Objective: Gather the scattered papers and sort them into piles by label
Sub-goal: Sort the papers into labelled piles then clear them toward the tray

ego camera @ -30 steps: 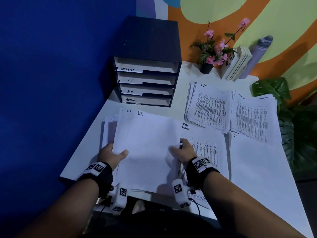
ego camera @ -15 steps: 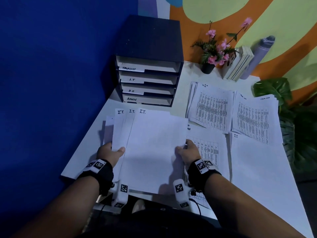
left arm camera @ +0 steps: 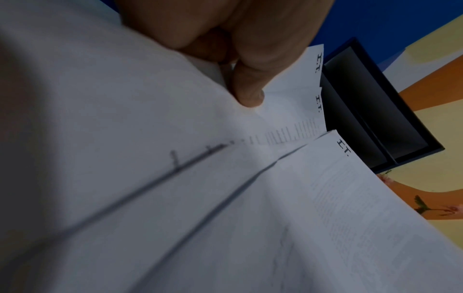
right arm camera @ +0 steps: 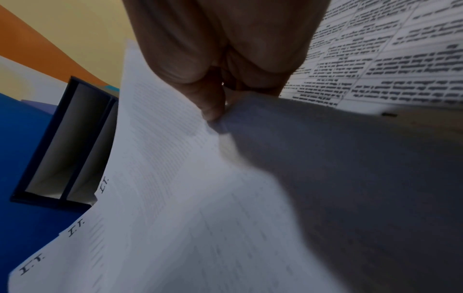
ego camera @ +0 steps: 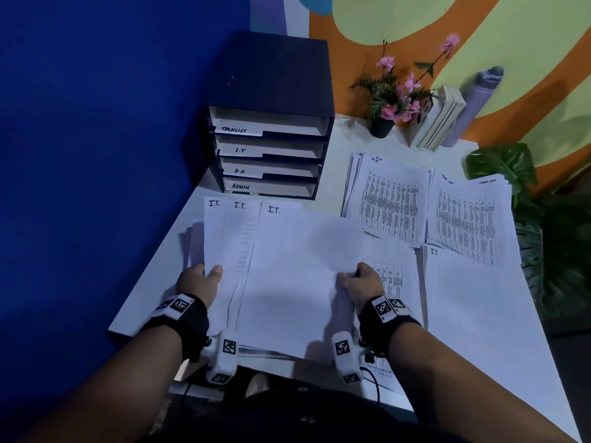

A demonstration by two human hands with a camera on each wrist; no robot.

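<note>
Sorting looks well along: right of the I.T. sheets (ego camera: 287,276), pinched at either edge by left hand (ego camera: 198,282) and right hand (ego camera: 361,284), lie an H.R. pile (ego camera: 390,203), a task-list pile (ego camera: 467,219), and one stray I.T. sheet (ego camera: 473,308) yet to be gathered.

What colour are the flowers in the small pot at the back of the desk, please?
Pink flowers with green leaves, clearest in the head view.

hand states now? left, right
Left hand: grips the left edge of the I.T. papers.
Right hand: pinches their right edge.
</note>
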